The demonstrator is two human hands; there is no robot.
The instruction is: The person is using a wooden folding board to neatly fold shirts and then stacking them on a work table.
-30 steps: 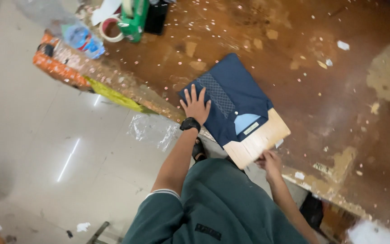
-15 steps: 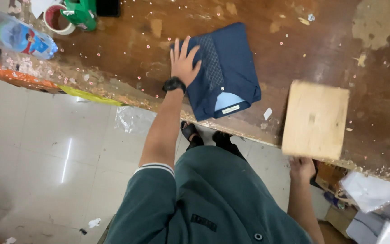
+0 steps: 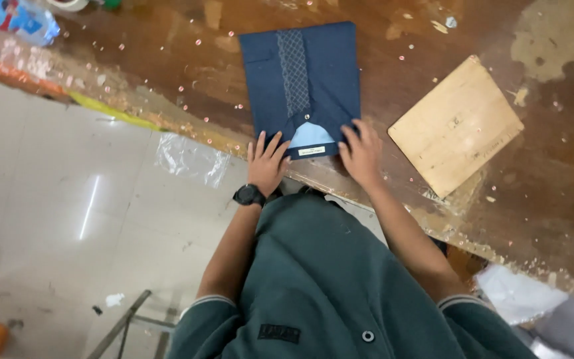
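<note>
So, folded navy shirt (image 3: 303, 83) lies flat on the worn wooden table (image 3: 167, 60), right at the near edge w/ its collar end toward the person; long axis runs from that edge straight away across the tabletop, placket strip going up the middle. Left hand (image 3: 266, 165) sits at the shirt's near-left corner, fingers spread, tips on the fabric by the light-blue collar insert (image 3: 311, 135). Right hand (image 3: 361, 154) is at the near-right corner, fingers loosely spread and pressed down on the cloth, not pinching anything. Pale wooden board (image 3: 456, 124) lies just right of the shirt, turned at an angle, not touching it. Clear plastic scrap (image 3: 191, 159) on the floor, left of the shirt's near end.
</note>
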